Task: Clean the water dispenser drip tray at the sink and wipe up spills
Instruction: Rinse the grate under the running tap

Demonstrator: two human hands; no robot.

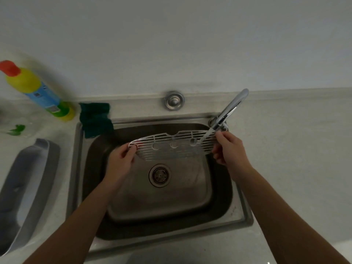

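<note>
Drip-tray grate (172,144), slotted metal with three round holes, being held flat over the steel sink (76,168), above and just behind the drain strainer (159,175). Left hand (122,161) pinching the grate's left end, thumb lying on top and fingers curling beneath. Right hand (229,149) gripping the right end the same way, fingers closing round the edge. Water (204,137) running from the chrome faucet (231,109) and landing on the grate's right portion, just inside the right hand. Both forearms reaching in from the near edge, bare.

Grey tray basin (28,187) sitting on the pale countertop (285,149) to the left of the sink, lying apart from the grate. Dark green cloth (96,119) draping over the sink's back-left corner, part on the rim and part hanging into the bowl. Yellow detergent bottle (36,90) with a red cap and blue label standing behind the basin, near the cloth. Small green smear (17,129) showing on the counter left of the bottle; hard telling what it is. Round metal fitting (174,101) sitting on the ledge behind the sink.
</note>
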